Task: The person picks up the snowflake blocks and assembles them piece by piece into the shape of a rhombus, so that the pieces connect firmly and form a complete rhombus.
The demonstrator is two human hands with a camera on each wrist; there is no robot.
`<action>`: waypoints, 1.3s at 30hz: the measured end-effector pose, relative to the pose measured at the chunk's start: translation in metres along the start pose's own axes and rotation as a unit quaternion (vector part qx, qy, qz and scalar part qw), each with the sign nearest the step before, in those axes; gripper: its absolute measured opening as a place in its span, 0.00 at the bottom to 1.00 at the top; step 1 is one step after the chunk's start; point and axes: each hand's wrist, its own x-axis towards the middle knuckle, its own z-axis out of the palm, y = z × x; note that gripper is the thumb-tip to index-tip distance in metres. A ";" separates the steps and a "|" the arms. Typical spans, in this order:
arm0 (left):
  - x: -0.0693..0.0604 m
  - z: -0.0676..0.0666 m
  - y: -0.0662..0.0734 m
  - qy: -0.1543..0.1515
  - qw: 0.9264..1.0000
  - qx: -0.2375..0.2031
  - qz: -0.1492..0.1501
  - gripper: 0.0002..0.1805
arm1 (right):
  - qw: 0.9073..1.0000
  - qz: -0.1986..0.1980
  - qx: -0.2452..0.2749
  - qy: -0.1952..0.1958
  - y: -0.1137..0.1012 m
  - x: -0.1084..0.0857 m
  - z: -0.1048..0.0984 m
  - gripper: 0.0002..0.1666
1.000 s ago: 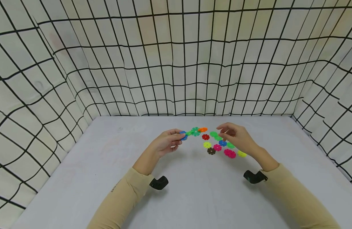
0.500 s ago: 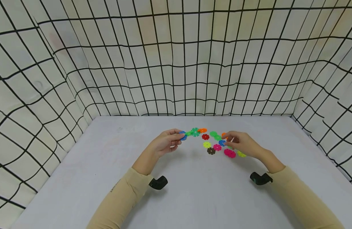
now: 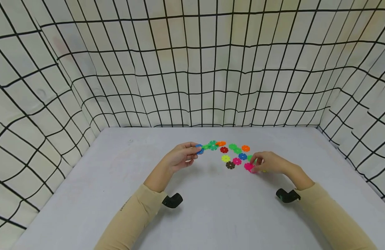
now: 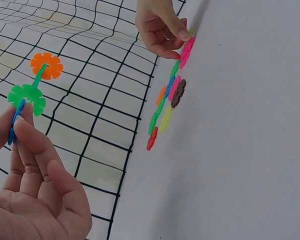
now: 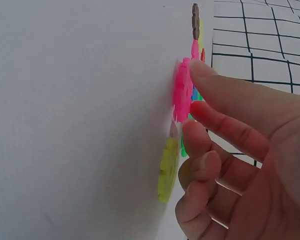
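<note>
My left hand [image 3: 183, 156] pinches a blue flower-shaped disc [image 4: 16, 122] between thumb and fingers. Joined to it in a raised chain are a green disc [image 4: 27, 97], another green disc, and an orange one [image 4: 46, 66] at the far end. Low over the table, my right hand [image 3: 269, 162] has its thumb and index finger at a pair of overlapping pink discs [image 3: 248, 166], one fingertip at each side. Whether they grip a disc cannot be told. A yellow disc [image 5: 167, 172] lies just below the pink ones in the right wrist view.
Loose discs lie about the pink pair: blue [image 3: 242, 156], orange [image 3: 245, 148], green [image 3: 233, 147], red [image 3: 224, 150], yellow [image 3: 225, 158], brown [image 3: 230, 165]. Black netting [image 3: 202, 73] over white cloth encloses the white table [image 3: 192, 215] at the back and sides.
My right hand has moved right and down toward me, from over the green and blue discs to the pink pair, uncovering an orange disc. My left hand keeps the chain nearly still.
</note>
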 end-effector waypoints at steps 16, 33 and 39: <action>-0.006 -0.002 -0.003 0.000 1.000 0.005 -0.002 0.07 | 1.000 0.004 -0.005 0.007 -0.006 -0.002 0.004 0.15; -0.006 -0.004 -0.002 -0.010 1.000 -0.004 -0.005 0.10 | 1.000 -0.023 0.003 -0.010 -0.007 -0.002 -0.001 0.09; -0.002 -0.001 -0.002 -0.014 1.000 -0.005 -0.003 0.09 | 0.999 -0.027 0.001 0.018 -0.011 -0.003 -0.008 0.07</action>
